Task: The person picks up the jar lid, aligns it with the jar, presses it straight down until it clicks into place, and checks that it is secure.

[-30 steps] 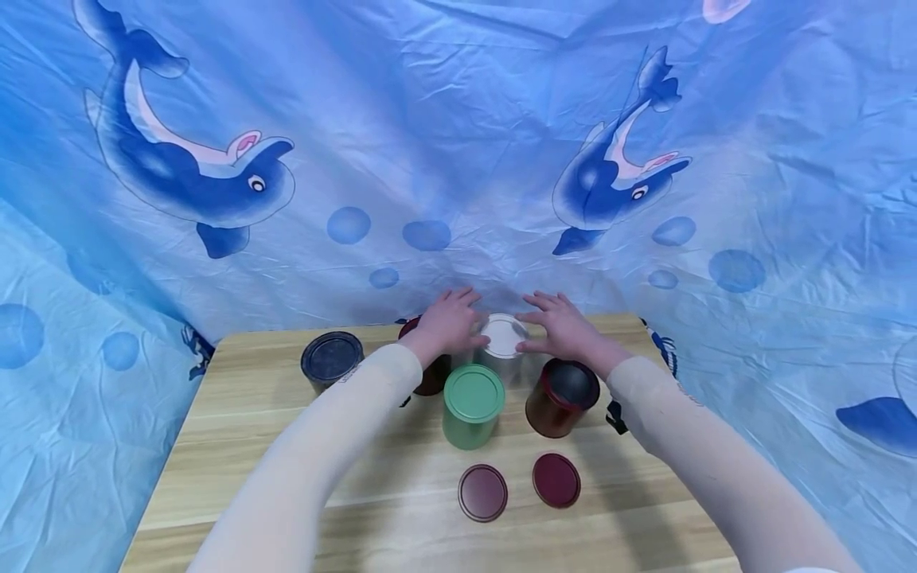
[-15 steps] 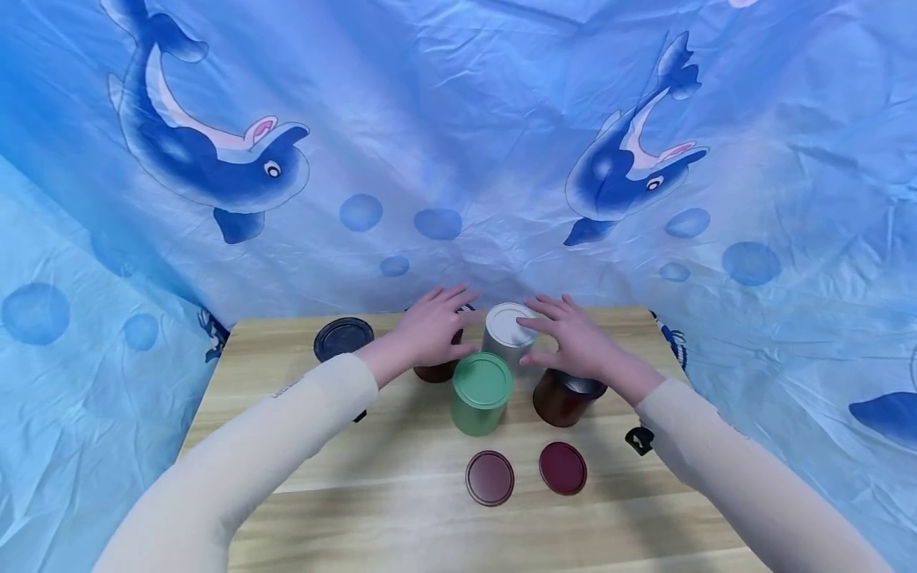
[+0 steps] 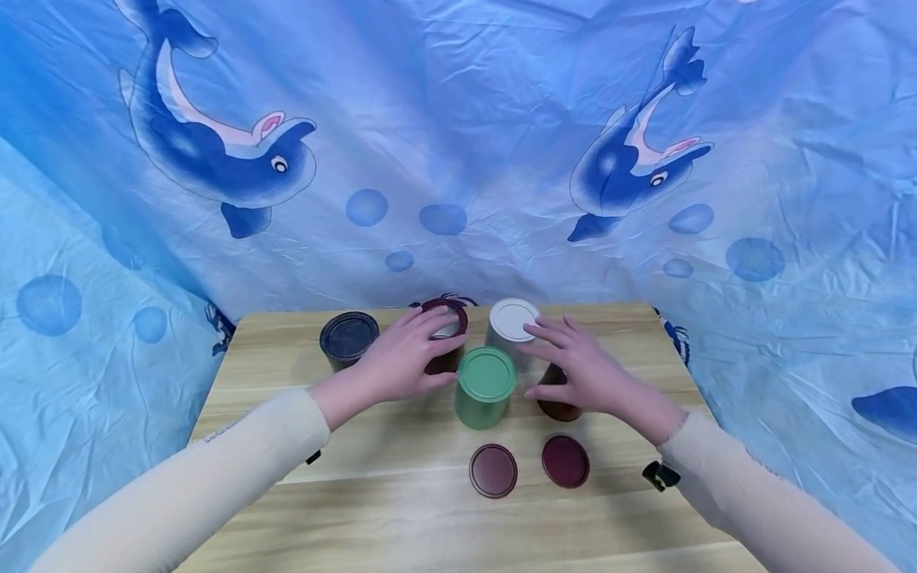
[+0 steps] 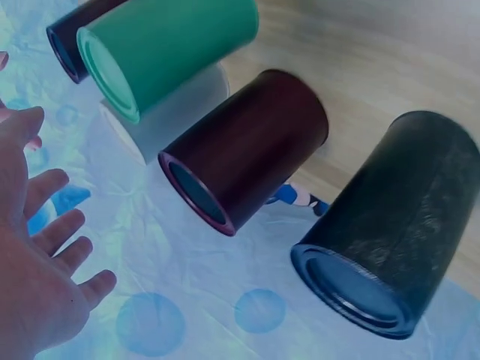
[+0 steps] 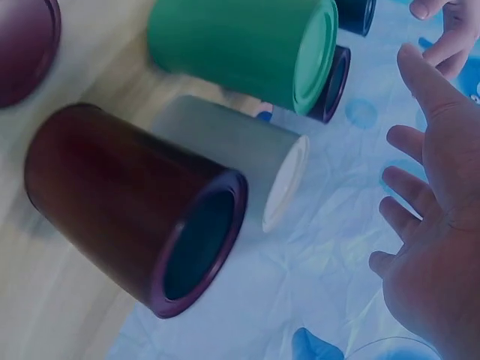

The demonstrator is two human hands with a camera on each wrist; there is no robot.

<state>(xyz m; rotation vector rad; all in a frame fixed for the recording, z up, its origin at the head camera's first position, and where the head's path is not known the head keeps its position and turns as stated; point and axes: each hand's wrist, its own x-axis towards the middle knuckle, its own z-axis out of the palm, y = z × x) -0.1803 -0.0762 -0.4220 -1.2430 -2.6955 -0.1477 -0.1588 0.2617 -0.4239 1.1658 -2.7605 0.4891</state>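
Hovering above the cans, the left hand (image 3: pixel 404 358) and the right hand (image 3: pixel 583 370) each keep a wide, loose grip, fingers apart and bent only slightly, with nothing in hold. Both wrist views show a gap between palms and cans. Between the hands stands the green can (image 3: pixel 485 402), upright, its green top facing up. Taking that can as the clock's centre, with 12 pointing away from the person, the left hand is between 9 and 10 o'clock and the right between 2 and 3.

Close by at 1 o'clock stands the pale can (image 3: pixel 513 318), topped in white. A maroon can (image 4: pixel 251 146) stands between 10 and 11, partly behind the left fingers in the head view. A reddish-brown can (image 5: pixel 127 199) is at 3, partly under the right hand. Further off, between 9 and 10, is the black can (image 3: pixel 349 338).

At 6 o'clock a maroon lid (image 3: pixel 493 471) lies flat on the wooden surface (image 3: pixel 358 509); a darker lid (image 3: pixel 566 461) lies near 4. Beyond the far edge hangs a blue cloth (image 3: pixel 473 143) printed with dolphins.
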